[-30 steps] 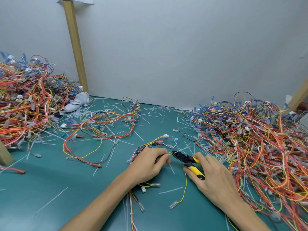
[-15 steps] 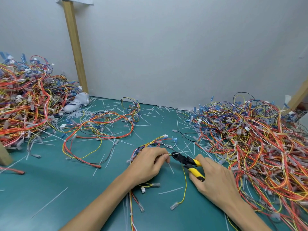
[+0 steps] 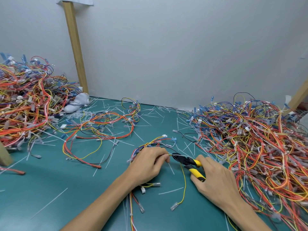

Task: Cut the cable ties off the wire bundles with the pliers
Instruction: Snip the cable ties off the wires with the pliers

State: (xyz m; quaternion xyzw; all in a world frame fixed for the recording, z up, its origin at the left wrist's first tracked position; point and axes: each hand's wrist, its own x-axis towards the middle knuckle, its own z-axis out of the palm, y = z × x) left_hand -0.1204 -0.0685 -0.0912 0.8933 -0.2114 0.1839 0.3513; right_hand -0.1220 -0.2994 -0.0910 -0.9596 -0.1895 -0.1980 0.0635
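Just off the left fingertips (image 3: 166, 157), the black nose of the yellow-handled pliers (image 3: 188, 162) is meeting a wire bundle (image 3: 155, 143) on the green mat (image 3: 50, 189), as a person is working at stripping cable ties from harnesses. The left hand (image 3: 148, 165) is lying over the bundle, its fingers curled together and pinching the wires beside the tool's tip; the right hand (image 3: 215, 179) is wrapping thumb and fingers around the two handles, which are standing slightly apart. Whether the jaws are already gripping a tie cannot be told, for the spot is too small, though a pale strand is crossing the nose of the tool.

The step in hand appears to be the cut itself: the tie is being presented between pinch and blade. The next move is likely calling for a firm squeeze of the handles with the blade kept on the plastic and clear of the insulation, while the left fingers are holding the wires steady and staying out of the bite. A loose yellow wire (image 3: 184, 185) is trailing down from beneath the pliers toward the wrists. Beyond the right knuckles a large heap of wires (image 3: 250, 139) is waiting; past the left hand a second heap (image 3: 25, 104) is sitting, with cut ties (image 3: 170, 190) scattered between.
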